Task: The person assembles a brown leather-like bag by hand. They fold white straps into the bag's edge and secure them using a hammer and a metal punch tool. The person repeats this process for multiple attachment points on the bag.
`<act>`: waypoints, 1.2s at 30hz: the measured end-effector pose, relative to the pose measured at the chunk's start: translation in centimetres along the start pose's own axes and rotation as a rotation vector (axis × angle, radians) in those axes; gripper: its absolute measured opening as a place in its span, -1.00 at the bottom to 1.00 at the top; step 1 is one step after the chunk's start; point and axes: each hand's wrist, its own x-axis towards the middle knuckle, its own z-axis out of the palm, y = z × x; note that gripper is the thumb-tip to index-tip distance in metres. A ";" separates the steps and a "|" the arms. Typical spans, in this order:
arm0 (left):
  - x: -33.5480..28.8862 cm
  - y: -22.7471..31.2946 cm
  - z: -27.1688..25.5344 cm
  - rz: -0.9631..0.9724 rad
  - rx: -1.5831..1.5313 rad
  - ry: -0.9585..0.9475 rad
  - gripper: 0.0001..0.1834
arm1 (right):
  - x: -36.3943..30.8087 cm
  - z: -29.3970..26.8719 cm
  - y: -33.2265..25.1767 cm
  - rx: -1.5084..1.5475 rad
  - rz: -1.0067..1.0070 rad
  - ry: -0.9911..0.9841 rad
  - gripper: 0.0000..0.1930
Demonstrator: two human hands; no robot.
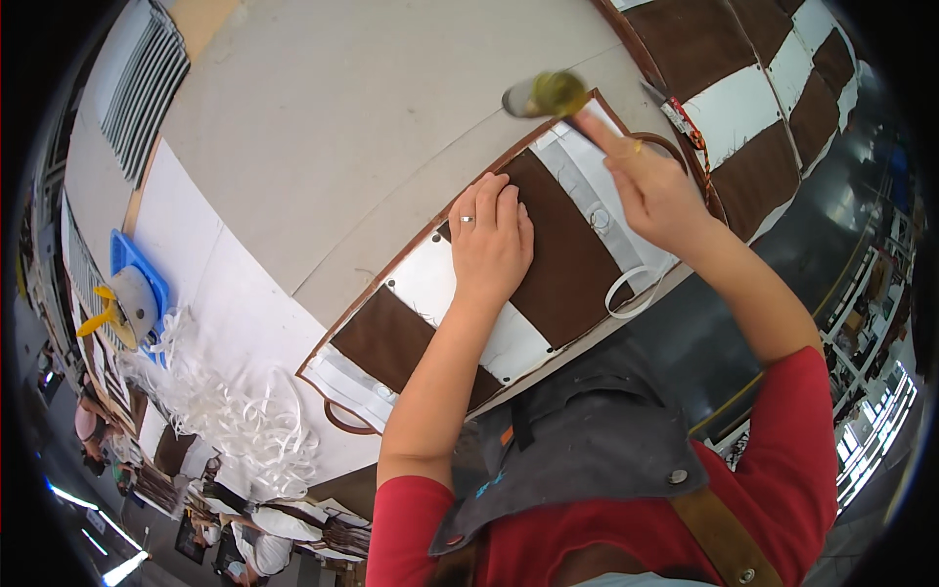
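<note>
A bag panel (577,230) of brown and white patches lies flat on the table, with brown edging and a brown loop handle (347,419) at its lower left end. My left hand (492,233) rests on it, fingers stretched out flat over a brown patch. In my right hand (657,191) is a hammer (558,95), its head raised over the panel's far edge and blurred by motion. One face of the head looks metallic, the other greenish yellow. Clear film and a thin white strip (626,296) lie at the panel's right end.
Similar brown and white pieces (734,112) lie at the right, beside a red-handled cutting tool (682,119). To the left are a tangle of white strips (245,421), a blue tray (147,279) and a yellow-handled item (98,313). Grey strips (145,93) are stacked at the far left.
</note>
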 end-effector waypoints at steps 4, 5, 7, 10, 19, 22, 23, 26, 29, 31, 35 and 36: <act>-0.4 -0.6 -0.5 -0.034 -0.078 0.008 -0.76 | -1.4 -0.1 0.1 -0.184 0.162 -0.377 -0.38; -0.8 -0.6 -0.8 -0.034 -0.129 0.013 -0.75 | -1.6 -0.4 0.1 -0.141 0.195 -0.350 -0.40; -1.2 -0.6 -1.8 -0.033 -0.215 0.038 -0.74 | -1.4 -0.9 -0.4 -0.072 0.173 -0.255 -0.42; -4.0 -0.7 -4.4 -0.105 -0.164 0.040 -0.70 | -0.2 -0.2 -2.3 0.086 0.120 -0.114 -0.42; -8.6 -3.1 -6.5 -0.259 0.190 -0.027 -0.56 | 1.0 4.8 -4.7 -0.079 -0.080 -0.405 -0.30; -9.0 -3.0 -6.4 -0.278 0.198 -0.016 -0.57 | 1.8 4.5 -5.1 -0.201 -0.037 -0.541 -0.32; -9.0 -3.1 -6.3 -0.279 0.184 -0.003 -0.57 | 2.3 4.2 -5.3 -0.146 -0.072 -0.451 -0.30; -8.8 -3.2 -6.3 -0.273 0.131 0.032 -0.58 | 1.6 4.6 -4.8 -0.047 -0.183 -0.288 -0.28; -9.1 -3.6 -6.8 -0.256 0.074 0.074 -0.60 | 0.9 5.0 -4.3 -0.161 -0.133 -0.436 -0.30; -10.4 -3.9 -7.3 -0.255 0.038 0.102 -0.61 | 1.9 4.9 -4.9 -0.177 -0.100 -0.500 -0.32; -12.7 -4.5 -8.9 -0.395 0.209 0.149 -0.62 | 3.2 5.9 -7.5 0.057 -0.235 -0.269 -0.34; -13.2 -4.8 -9.1 -0.431 0.247 0.114 -0.60 | 3.1 6.9 -7.6 0.077 -0.281 -0.261 -0.34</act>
